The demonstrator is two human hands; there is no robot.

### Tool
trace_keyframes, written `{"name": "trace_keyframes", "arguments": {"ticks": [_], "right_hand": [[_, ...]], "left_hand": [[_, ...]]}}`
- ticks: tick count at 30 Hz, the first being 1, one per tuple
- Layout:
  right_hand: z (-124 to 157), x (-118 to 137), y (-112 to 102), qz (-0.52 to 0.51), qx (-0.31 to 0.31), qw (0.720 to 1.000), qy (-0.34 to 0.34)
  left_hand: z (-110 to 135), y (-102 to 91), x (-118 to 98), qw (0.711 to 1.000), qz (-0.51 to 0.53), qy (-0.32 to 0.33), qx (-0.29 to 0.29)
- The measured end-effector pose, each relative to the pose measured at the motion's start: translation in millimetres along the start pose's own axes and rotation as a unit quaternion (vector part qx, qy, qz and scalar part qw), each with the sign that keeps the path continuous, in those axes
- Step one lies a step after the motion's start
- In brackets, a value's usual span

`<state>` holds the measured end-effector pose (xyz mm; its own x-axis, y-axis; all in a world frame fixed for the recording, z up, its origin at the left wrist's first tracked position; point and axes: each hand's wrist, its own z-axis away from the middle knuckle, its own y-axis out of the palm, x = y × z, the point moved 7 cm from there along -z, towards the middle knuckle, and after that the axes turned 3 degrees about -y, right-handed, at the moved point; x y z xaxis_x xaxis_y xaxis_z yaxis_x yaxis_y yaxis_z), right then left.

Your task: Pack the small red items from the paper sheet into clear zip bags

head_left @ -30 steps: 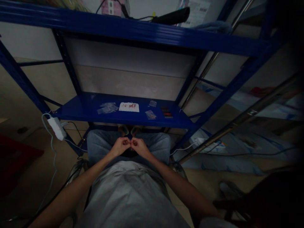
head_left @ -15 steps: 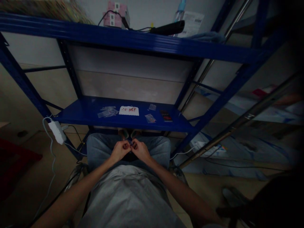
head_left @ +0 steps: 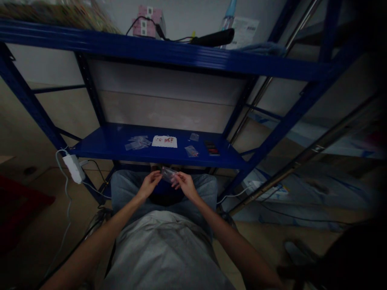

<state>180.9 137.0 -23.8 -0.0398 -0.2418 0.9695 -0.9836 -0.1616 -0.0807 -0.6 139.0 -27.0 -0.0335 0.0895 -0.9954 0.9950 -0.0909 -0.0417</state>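
A small clear plastic bag is stretched between my two hands over my lap, just below the shelf's front edge. My left hand pinches its left edge with thumb and fingertips. At the other end, my right hand grips the bag's right side, its fingers partly spread around it. Something small and reddish may be in the bag, too dim to make out. Beyond lies a white sheet bearing small red pieces. To its left is a pile of clear bags; to its right, a bag with small orange-red bits.
The blue shelf carries another clear bag and a dark package at right. A blue upper beam crosses above. A white power strip hangs at left. Pink boxes stand on top.
My hands were close together, fingers bunched over something tiny. Now they are apart, with the clear bag spread out between them and slightly higher. The things on the shelf look unmoved.
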Motion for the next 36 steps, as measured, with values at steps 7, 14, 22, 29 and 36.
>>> {"name": "trace_keyframes", "arguments": {"ticks": [7,14,22,29,36], "right_hand": [[4.1,-0.2,9.2,-0.047,0.026,0.998,0.014],[7.5,-5.4,14.0,-0.06,0.049,0.996,0.032],[6.1,-7.3,17.2,-0.063,0.056,0.996,0.04],[10.8,-5.4,17.1,-0.093,0.026,0.994,0.052],[5.7,-7.9,9.2,-0.133,-0.031,0.989,0.054]], "left_hand": [[7.5,2.4,-2.7,0.995,0.092,-0.02,0.044],[9.6,-2.7,-14.1,0.995,0.099,-0.001,-0.007],[7.4,-9.8,-13.4,0.996,0.074,0.008,-0.039],[10.6,-14.3,-10.3,0.997,0.05,0.002,-0.058],[6.7,-5.6,-9.4,0.996,0.074,-0.023,-0.034]]}}
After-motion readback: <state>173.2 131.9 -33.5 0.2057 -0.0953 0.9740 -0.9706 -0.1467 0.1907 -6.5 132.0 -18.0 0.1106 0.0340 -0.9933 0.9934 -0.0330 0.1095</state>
